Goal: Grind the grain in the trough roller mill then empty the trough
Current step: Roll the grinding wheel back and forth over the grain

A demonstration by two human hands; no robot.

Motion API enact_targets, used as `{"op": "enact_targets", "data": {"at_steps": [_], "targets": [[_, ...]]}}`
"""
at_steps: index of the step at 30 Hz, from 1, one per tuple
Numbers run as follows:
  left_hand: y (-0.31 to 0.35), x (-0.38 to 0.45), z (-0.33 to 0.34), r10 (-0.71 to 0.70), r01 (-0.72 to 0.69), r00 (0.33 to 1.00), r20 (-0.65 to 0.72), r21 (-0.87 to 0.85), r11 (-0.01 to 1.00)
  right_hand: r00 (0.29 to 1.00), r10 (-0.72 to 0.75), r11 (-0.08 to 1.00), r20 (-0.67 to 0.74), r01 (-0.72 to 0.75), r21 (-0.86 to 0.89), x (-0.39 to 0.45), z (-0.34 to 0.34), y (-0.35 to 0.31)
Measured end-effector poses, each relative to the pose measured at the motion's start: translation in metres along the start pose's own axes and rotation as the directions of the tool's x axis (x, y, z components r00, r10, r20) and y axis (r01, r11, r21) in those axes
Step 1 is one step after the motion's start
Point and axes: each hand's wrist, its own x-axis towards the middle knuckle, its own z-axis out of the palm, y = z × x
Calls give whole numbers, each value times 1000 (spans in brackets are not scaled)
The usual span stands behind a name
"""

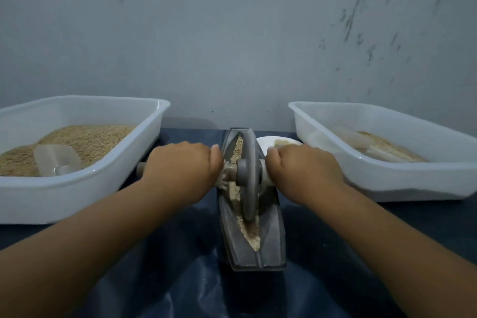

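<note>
Left hand [180,165] and right hand [304,168] each curled round the axle handle [229,169], one either side of the roller wheel [249,175]. Wheel sits upright in the trough [268,240], mid-length, between both grips. Grain [251,235] lies along the trough channel ahead of and behind the wheel. Left tub [85,188] holds grain and scoop [56,157]; right tub [413,183] outboard of right grip. Dark worktop [180,279] underneath.

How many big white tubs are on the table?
2. One white tub sits left of the grinding trough, with grain and a scoop. The other tub sits on the right, holding less grain.
</note>
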Motion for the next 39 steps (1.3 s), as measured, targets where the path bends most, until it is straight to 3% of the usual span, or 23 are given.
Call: {"op": "enact_targets", "data": {"at_steps": [3, 5, 7, 11, 14, 17, 28, 33, 35, 39], "targets": [[-1, -10, -7, 86, -87, 995, -49, -16, 996, 998, -62, 998, 8, 62, -1, -13, -2, 8], [-1, -10, -8, 87, -87, 994, -63, 4, 996, 1000, -19, 993, 4, 18, 119, -15, -4, 10], [1, -3, -2, 63, -62, 998, -30, 57, 996, 998, 67, 973, 10, -68, 220, -9, 0, 6], [0, 25, 13, -69, 69, 998, -8, 148, 987, 970, 221, 948, -103, -189, 256, 24, 19, 3], [-7, 54, 25, -141, 141, 990, -5, 59, 988, 954, 254, 946, -159, -211, 248, 52, 35, 5], [-15, 73, 32, -119, 119, 993, 6, 55, 991, 942, 293, 936, -166, -247, 252, 75, 42, 7], [-4, 37, 9, -53, 53, 999, -6, -10, 999, 982, 177, 943, 66, -188, 273, 35, 21, 8], [-4, 2, -6, 134, -134, 990, 46, -4, 991, 979, 125, 947, 161, -166, 276, 3, -1, 11], [-5, 0, -4, 134, -133, 989, 63, -12, 991, 980, 142, 943, 141, -177, 282, 4, -2, 13], [-7, 25, 5, 25, -13, 969, 245, -52, 999, 989, 145, 958, 40, -150, 244, 29, 6, 5]]}}
